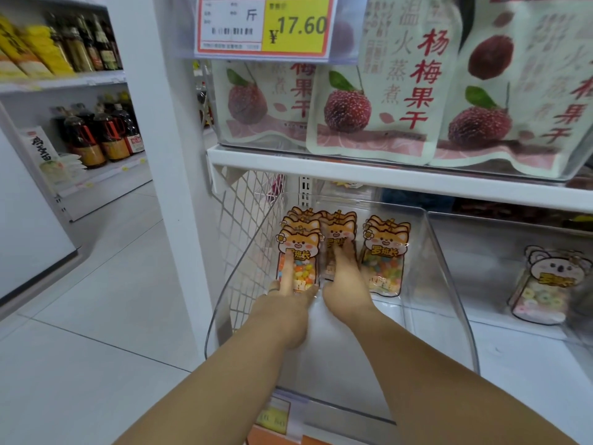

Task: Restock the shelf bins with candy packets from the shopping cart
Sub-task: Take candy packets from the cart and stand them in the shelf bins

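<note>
Now both hands are reaching into the clear bin (449, 284). The left hand (290, 297) is pressing straight fingers against the left candy packets (298, 239), and the right hand (345, 284) is pressing flat on the middle stack (338, 229) at its twelve o'clock. Pushing gently and evenly should be keeping both rows upright.

Clear glossy plastic bin (449, 271); shiny film candy packets (383, 258); white wire mesh (244, 226).
</note>
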Demonstrator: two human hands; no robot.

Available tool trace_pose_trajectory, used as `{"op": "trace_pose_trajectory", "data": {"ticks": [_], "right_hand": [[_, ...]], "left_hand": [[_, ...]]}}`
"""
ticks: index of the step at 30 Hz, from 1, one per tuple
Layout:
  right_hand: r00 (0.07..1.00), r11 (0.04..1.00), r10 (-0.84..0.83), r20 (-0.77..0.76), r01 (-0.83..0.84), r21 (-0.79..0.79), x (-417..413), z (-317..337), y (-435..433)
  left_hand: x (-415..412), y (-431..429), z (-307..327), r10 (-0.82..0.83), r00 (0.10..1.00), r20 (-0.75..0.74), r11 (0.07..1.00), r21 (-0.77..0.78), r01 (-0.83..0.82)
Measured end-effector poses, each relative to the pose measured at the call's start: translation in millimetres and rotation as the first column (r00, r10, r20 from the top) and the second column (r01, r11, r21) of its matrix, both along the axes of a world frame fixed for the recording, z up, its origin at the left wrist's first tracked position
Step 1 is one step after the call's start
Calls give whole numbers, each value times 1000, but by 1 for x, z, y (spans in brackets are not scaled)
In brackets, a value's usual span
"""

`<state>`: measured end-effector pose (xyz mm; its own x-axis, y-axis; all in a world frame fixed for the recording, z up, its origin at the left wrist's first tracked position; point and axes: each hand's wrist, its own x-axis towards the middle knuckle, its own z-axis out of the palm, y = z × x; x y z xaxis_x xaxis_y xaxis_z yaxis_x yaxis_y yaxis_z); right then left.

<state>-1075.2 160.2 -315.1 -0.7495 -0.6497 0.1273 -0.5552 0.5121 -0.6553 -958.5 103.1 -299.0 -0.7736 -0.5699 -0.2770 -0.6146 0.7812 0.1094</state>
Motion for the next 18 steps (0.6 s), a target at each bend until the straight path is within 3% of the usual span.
{"op": "trace_pose_trajectory", "data": {"ticks": [2,4,7,9,13,18], "right_hand": [[979,955,-155,134,183,-232,0,2,0],[933,927,-273,233,320,-198,-2,5,3],[925,974,-227,304,219,62,0,5,4],[937,984,-165,309,134,118,2,5,4],[931,988,-151,331,141,55,-1,4,3],[918,996,-90,386,87,26,0,-2,-4]], "left_hand": [[0,0,-2,16,1000,-9,1000,2,-16],[0,-1,-3,42,999,-10,999,19,-42],[-3,0,-3,63,998,21,998,23,-63],[-5,1,-3,75,996,56,997,20,-76],[-9,7,1,121,989,90,986,101,-130],[-9,8,4,48,994,98,992,114,-59]]}}
